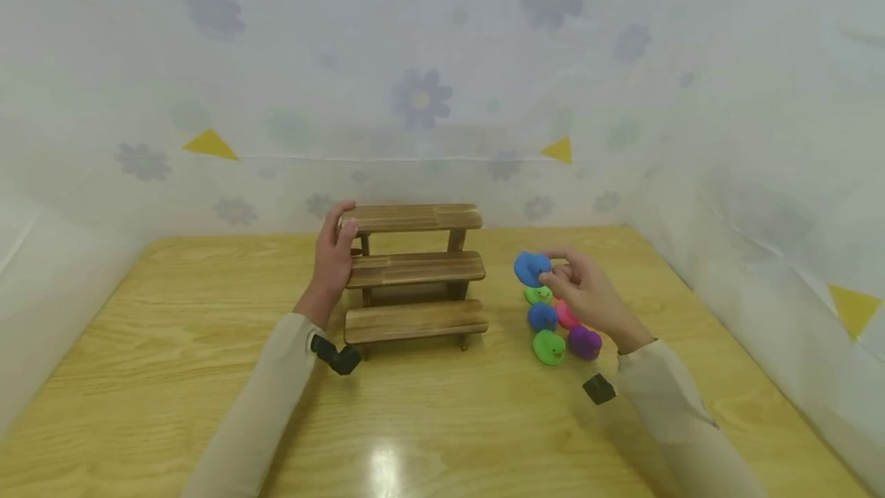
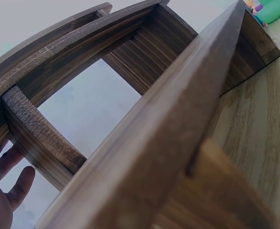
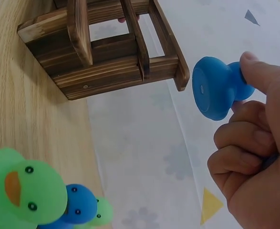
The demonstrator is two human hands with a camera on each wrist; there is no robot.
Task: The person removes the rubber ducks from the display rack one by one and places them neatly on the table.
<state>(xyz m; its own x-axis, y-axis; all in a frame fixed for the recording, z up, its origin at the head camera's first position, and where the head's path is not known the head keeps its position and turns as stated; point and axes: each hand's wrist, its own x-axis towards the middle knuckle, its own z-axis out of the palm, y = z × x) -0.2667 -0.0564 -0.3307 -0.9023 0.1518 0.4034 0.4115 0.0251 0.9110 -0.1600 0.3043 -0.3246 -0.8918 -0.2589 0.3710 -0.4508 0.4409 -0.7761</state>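
A three-tier wooden step shelf [image 1: 415, 271] stands on the table. My left hand [image 1: 335, 256] holds the left end of its top tier, thumb in front and fingers at the back edge. In the left wrist view that hand [image 2: 4, 191] is partly hidden beside the shelf's side board. My right hand [image 1: 588, 290] pinches a blue rubber duck [image 1: 531, 269] above the table, right of the shelf. The right wrist view shows the duck [image 3: 213, 88] held by its head, its flat base facing the shelf. Its face is mostly covered by the fingers.
Below the right hand sit several rubber ducks: green [image 1: 549, 347], blue [image 1: 542, 317], purple [image 1: 585, 343], pink [image 1: 567, 315] and another green one [image 1: 538, 295]. White flowered cloth [image 1: 422, 44] walls the table's back and sides. Yellow pennants [image 1: 210, 144] hang along it.
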